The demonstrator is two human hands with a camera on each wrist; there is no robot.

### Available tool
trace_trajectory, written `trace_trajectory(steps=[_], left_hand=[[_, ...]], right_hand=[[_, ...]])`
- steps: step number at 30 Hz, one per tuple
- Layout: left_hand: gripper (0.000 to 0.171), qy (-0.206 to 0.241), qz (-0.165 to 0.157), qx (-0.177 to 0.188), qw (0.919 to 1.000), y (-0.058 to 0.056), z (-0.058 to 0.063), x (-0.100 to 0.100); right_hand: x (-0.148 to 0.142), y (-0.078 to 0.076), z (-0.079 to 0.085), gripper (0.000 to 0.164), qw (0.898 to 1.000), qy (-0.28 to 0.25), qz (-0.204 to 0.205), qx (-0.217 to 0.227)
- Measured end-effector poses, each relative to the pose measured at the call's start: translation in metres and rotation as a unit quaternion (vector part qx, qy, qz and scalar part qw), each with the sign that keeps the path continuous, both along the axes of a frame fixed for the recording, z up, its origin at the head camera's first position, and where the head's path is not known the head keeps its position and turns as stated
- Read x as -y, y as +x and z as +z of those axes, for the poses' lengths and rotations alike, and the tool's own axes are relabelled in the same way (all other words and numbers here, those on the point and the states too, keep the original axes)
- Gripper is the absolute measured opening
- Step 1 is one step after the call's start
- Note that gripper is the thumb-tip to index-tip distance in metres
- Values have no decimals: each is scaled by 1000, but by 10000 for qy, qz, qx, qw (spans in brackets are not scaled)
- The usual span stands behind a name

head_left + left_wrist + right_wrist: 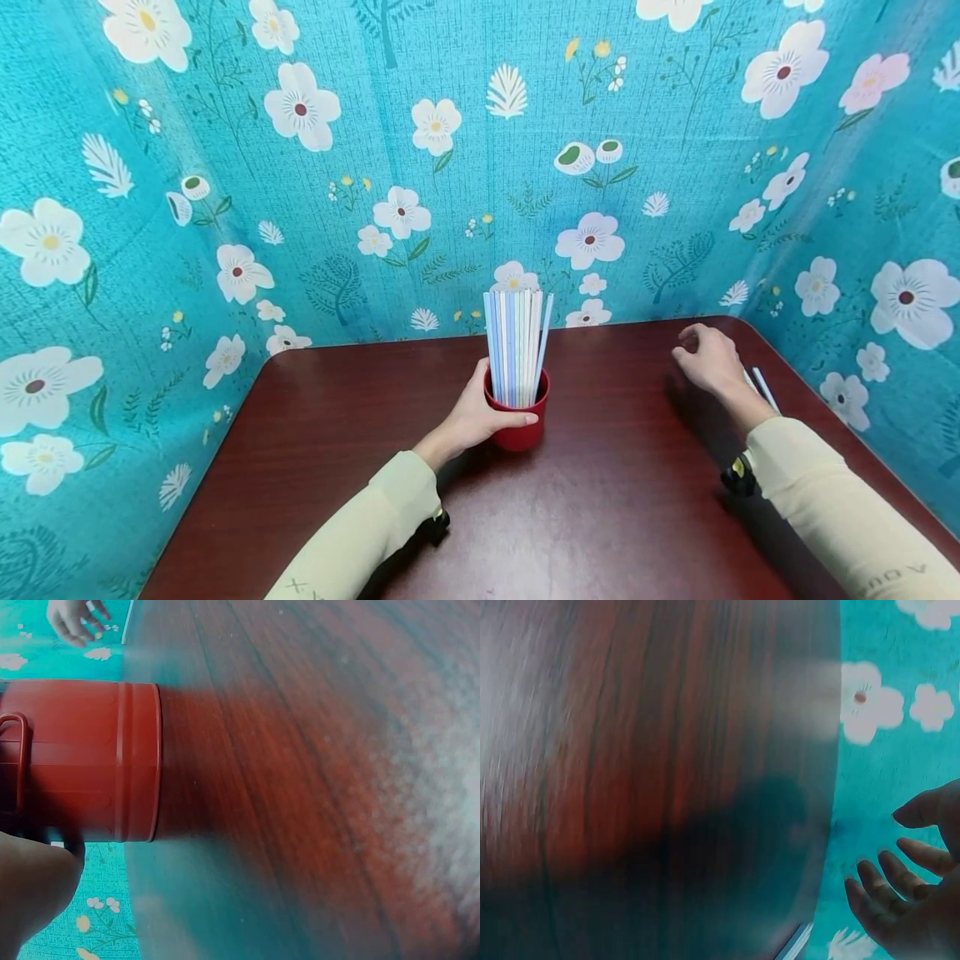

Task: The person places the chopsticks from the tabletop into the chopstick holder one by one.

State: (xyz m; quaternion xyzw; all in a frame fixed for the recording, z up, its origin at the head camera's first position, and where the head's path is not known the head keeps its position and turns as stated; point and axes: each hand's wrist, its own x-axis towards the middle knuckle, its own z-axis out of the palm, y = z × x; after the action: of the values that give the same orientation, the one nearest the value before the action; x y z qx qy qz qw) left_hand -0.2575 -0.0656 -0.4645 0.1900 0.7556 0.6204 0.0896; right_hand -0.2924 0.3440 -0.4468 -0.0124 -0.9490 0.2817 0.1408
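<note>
A red metal cup (519,437) stands upright near the middle of the table, filled with a bunch of pale blue, white and lilac drinking straws (514,346). My left hand (480,412) grips the cup from its left side, the thumb lying across the front; most of its fingers are hidden behind. In the left wrist view the red cup (82,761) shows a small wire handle. Over the far right of the table is my right hand (708,360), its fingers loosely curved and holding nothing. Close beside that wrist lie a few more straws (763,387), partly covered by the arm.
The dark red-brown table (360,400) has a glossy top with rounded far corners. Blue-green floral cloth (465,183) hangs along its back and both sides. A black strap device (738,477) sits under the right wrist, another (437,527) under the left.
</note>
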Motion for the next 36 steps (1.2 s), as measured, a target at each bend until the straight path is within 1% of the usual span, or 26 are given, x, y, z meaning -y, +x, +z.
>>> trace_trajectory(steps=[3, 9, 14, 16, 21, 23, 30, 36], left_hand=[[92, 10, -8, -5, 10000, 0, 0, 0], [93, -35, 16, -22, 10000, 0, 0, 0], [93, -86, 59, 20, 9999, 0, -3, 0], [94, -88, 58, 27, 9999, 0, -3, 0], [94, -89, 60, 8, 9999, -1, -2, 0], [93, -90, 68, -3, 9999, -1, -2, 0], [93, -98, 56, -8, 9999, -1, -1, 0], [92, -107, 62, -9, 9999, -1, -2, 0]], right_hand=[[-14, 0, -3, 38, 9996, 51, -183, 218], [-36, -1, -10, 41, 9983, 161, -384, 399], [-51, -1, -17, 45, 9973, 289, -472, 477], [-55, -1, -18, 43, 9970, 345, -481, 507], [-64, 0, -20, 27, 9949, 645, -453, 628], [-67, 0, -21, 23, 9937, 767, -447, 679], [-73, 2, -19, 21, 9882, 848, -560, 1145], [-75, 1, -21, 21, 9862, 878, -575, 1283]])
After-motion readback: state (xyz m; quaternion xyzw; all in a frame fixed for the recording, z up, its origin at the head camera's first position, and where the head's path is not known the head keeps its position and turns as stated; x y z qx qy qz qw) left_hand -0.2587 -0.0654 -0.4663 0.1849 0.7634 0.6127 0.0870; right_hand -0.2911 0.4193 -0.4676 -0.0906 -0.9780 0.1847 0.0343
